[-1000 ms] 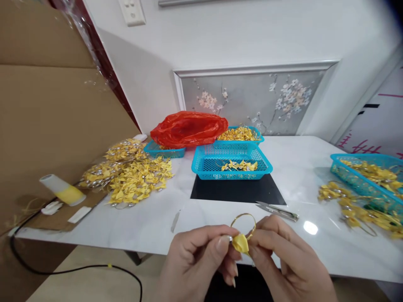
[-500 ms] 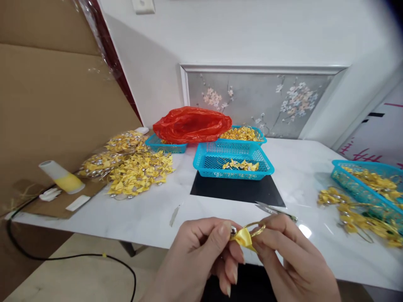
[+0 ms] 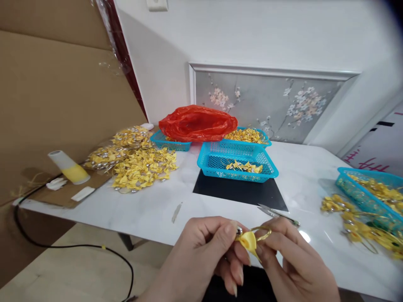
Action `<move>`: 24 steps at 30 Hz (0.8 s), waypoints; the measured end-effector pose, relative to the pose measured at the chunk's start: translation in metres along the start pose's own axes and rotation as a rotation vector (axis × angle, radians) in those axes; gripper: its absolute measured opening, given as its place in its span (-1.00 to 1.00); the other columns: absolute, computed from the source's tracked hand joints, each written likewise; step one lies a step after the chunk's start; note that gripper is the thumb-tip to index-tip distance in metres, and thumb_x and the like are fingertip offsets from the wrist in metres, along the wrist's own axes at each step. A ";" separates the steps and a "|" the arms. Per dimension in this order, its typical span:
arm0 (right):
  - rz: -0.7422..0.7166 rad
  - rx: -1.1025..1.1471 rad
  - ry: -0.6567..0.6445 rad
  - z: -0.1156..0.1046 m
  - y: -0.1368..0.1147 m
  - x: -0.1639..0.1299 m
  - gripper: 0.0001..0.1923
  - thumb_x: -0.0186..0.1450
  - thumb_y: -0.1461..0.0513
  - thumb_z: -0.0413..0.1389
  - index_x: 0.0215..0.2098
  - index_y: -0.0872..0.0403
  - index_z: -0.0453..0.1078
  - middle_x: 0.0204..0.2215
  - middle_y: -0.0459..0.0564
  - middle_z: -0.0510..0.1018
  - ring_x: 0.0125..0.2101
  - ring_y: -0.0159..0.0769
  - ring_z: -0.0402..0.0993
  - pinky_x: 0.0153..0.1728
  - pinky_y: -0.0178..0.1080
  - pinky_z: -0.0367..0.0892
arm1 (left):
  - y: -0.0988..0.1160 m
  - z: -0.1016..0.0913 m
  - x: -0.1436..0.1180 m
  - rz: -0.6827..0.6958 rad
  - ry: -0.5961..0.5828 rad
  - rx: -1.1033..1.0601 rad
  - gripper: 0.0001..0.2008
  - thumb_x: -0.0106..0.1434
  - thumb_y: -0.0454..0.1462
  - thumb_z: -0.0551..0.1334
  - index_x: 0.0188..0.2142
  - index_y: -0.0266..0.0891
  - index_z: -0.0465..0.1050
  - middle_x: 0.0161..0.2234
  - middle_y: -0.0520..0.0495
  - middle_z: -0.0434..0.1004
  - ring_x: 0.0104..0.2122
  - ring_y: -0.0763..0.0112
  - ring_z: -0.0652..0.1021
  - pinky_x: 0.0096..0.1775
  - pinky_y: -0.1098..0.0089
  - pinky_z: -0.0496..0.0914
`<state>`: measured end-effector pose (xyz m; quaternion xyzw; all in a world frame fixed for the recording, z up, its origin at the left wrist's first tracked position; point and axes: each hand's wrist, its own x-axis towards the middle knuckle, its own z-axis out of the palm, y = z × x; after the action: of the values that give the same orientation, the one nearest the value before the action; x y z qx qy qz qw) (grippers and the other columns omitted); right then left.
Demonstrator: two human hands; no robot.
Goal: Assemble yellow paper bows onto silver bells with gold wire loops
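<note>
At the near edge of the counter, the left hand and right hand pinch between their fingers a yellow ribbon bow with a gold wire loop, snips just beyond, a blue basket farther back.

White marble table bearing blue baskets, a black mat, snips, yellow bow heaps

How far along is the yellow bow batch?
Done: a few bows in the front basket. In hand: left hand and right hand pinch one bow with a gold loop. Left: the loose pile looks unprocessed.
</note>
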<state>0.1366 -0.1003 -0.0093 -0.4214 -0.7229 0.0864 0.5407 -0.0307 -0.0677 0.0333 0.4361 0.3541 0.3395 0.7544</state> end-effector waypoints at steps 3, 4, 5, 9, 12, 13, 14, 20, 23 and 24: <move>-0.004 0.025 0.005 0.002 0.001 -0.001 -0.79 0.31 0.42 0.10 -0.22 0.00 0.46 -0.46 -0.10 0.42 -0.47 -0.41 0.46 -0.52 -0.45 0.40 | 0.000 0.001 0.001 0.005 -0.006 -0.016 -0.60 0.29 -0.06 0.25 -0.48 -0.37 0.53 -0.63 0.02 0.44 -0.69 0.64 0.37 -0.66 0.67 0.30; 0.005 0.033 0.011 0.003 0.001 -0.001 -0.80 0.31 0.41 0.10 -0.22 0.00 0.46 -0.46 -0.10 0.41 -0.48 -0.40 0.46 -0.53 -0.44 0.40 | 0.000 0.001 0.001 0.006 -0.007 -0.015 -0.60 0.29 -0.06 0.24 -0.47 -0.37 0.54 -0.63 0.02 0.44 -0.68 0.64 0.37 -0.66 0.67 0.30; 0.015 0.043 0.018 0.004 0.002 -0.001 -0.81 0.31 0.40 0.10 -0.23 0.00 0.45 -0.47 -0.09 0.41 -0.48 -0.39 0.45 -0.54 -0.43 0.39 | 0.000 0.001 0.001 0.005 -0.015 -0.013 -0.60 0.30 -0.06 0.23 -0.47 -0.37 0.53 -0.64 0.02 0.43 -0.69 0.64 0.37 -0.65 0.67 0.31; 0.022 0.078 0.023 0.005 0.005 -0.004 -0.83 0.30 0.42 0.09 -0.33 0.03 0.40 -0.48 -0.08 0.38 -0.49 -0.36 0.42 -0.55 -0.41 0.39 | -0.002 0.001 0.000 0.005 -0.034 -0.037 -0.59 0.35 -0.10 0.18 -0.49 -0.37 0.49 -0.63 0.01 0.46 -0.70 0.65 0.40 -0.64 0.68 0.34; 0.011 0.115 0.042 0.004 0.009 -0.007 -0.79 0.28 0.46 0.09 -0.27 0.03 0.40 -0.47 -0.06 0.36 -0.45 -0.33 0.43 -0.51 -0.37 0.41 | -0.001 0.002 0.000 0.018 -0.037 -0.055 -0.64 0.38 -0.16 0.15 -0.45 -0.36 0.47 -0.60 -0.01 0.52 -0.69 0.64 0.45 -0.62 0.67 0.37; 0.005 0.135 0.046 0.004 0.010 -0.008 -0.77 0.27 0.47 0.09 -0.24 0.03 0.41 -0.46 -0.06 0.36 -0.44 -0.32 0.44 -0.51 -0.36 0.42 | 0.000 0.003 0.000 0.024 -0.037 -0.052 -0.66 0.38 -0.18 0.15 -0.44 -0.36 0.46 -0.58 -0.02 0.53 -0.68 0.63 0.46 -0.61 0.66 0.38; -0.005 0.154 0.046 0.004 0.011 -0.009 -0.75 0.27 0.47 0.09 -0.21 0.02 0.41 -0.45 -0.06 0.37 -0.43 -0.31 0.44 -0.50 -0.35 0.43 | 0.000 0.004 -0.001 0.030 -0.039 -0.046 -0.68 0.37 -0.20 0.16 -0.44 -0.36 0.46 -0.56 -0.02 0.55 -0.67 0.63 0.48 -0.60 0.66 0.39; 0.050 0.151 0.167 0.009 0.009 -0.006 -0.89 0.24 0.18 0.28 -0.29 0.04 0.54 -0.51 -0.05 0.37 -0.49 -0.28 0.39 -0.57 -0.28 0.36 | 0.004 0.007 -0.002 0.051 0.005 0.039 -0.75 0.31 -0.18 0.22 -0.41 -0.34 0.42 -0.52 -0.03 0.57 -0.64 0.57 0.52 -0.56 0.59 0.40; 0.072 0.133 0.197 0.012 0.006 -0.002 -0.78 0.21 0.06 0.30 -0.31 0.04 0.55 -0.53 -0.04 0.34 -0.48 -0.26 0.37 -0.59 -0.27 0.33 | 0.005 0.007 -0.004 0.057 0.015 0.082 -0.75 0.32 -0.18 0.21 -0.40 -0.33 0.41 -0.51 -0.03 0.56 -0.62 0.55 0.53 -0.54 0.56 0.42; 0.073 0.132 0.196 0.013 0.005 -0.001 -0.77 0.20 0.05 0.30 -0.31 0.04 0.56 -0.53 -0.04 0.34 -0.48 -0.26 0.36 -0.59 -0.27 0.32 | 0.005 0.007 -0.004 0.059 0.014 0.091 -0.75 0.32 -0.18 0.20 -0.40 -0.32 0.41 -0.51 -0.02 0.56 -0.61 0.54 0.53 -0.54 0.55 0.42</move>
<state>0.1284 -0.0941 -0.0183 -0.4174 -0.6434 0.1117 0.6319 -0.0280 -0.0722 0.0414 0.4779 0.3616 0.3482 0.7208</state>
